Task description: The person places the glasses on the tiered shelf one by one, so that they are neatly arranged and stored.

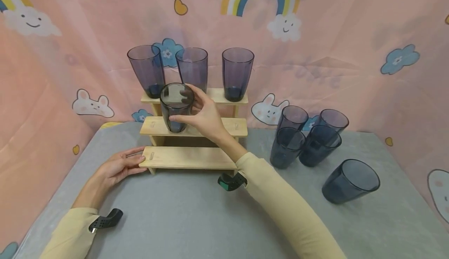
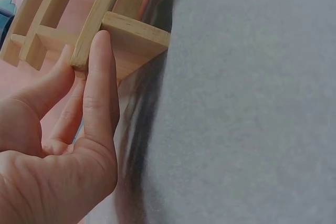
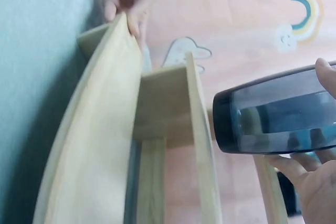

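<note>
Right hand (image 1: pixel 203 112): fingers and thumb curled round a dark smoky-grey glass tumbler (image 1: pixel 176 107), upright, at the left part of the middle step of a three-step pale wooden rack (image 1: pixel 191 157); the right wrist view shows its base just beside the step edge, contact uncertain.

Left hand (image 1: pixel 119 167): fingers straight, pressed against the left end of the rack's lowest step, gripping nothing.

Top step: three matching tumblers (image 1: pixel 193 68), upright.

Grey table (image 1: pixel 182 220): five further tumblers (image 1: pixel 308 138) right of the rack, one apart and nearer.
</note>
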Demonstrator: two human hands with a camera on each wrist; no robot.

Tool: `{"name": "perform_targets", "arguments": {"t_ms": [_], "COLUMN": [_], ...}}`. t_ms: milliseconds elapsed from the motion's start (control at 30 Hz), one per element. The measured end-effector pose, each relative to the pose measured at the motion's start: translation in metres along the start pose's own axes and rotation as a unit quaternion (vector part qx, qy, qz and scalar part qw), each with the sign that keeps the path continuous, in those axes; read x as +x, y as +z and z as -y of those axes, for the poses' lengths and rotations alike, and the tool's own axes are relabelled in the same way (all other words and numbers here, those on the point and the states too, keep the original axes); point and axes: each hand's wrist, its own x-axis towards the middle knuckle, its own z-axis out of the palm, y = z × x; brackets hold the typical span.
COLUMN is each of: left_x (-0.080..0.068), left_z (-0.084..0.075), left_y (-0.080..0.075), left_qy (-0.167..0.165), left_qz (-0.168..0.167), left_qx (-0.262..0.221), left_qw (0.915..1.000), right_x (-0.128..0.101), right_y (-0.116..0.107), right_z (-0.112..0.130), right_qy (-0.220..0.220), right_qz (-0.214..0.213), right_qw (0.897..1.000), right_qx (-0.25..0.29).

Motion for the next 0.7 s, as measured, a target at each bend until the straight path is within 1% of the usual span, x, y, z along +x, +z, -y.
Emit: {"name": "perform_targets", "arguments": {"t_ms": [167,333,433,600,700], "left_x": [0.0,-0.001,-0.001,0.0,-0.001], "left_z": [0.0,0.0,0.001,0.002,0.001], "left_y": [0.0,0.001,0.002,0.002,0.001], "left_qy": [-0.001,0.001,0.007,0.011,0.011], "left_qz": [-0.002,-0.006,-0.008,-0.006,-0.01], "left_qx": [-0.001,0.006,0.015,0.017,0.015], "left_qw": [1.0,1.0,0.9998,0.9998,0.9998], "right_x": [0.005,0.012,0.015,0.019,0.021], "right_y": [0.021,0.042,0.053,0.064,0.067], "right_z": [-0.004,-0.007,-0.007,-0.007,-0.008], "right_qy": [0.0,-0.02,-0.025,-0.018,-0.014], "right_qz": [0.012,0.018,0.018,0.021,0.018], "right_qw": [1.0,0.999,0.998,0.998,0.997], "right_qx": [0.009,-0.028,-0.047,-0.063,-0.072]}}
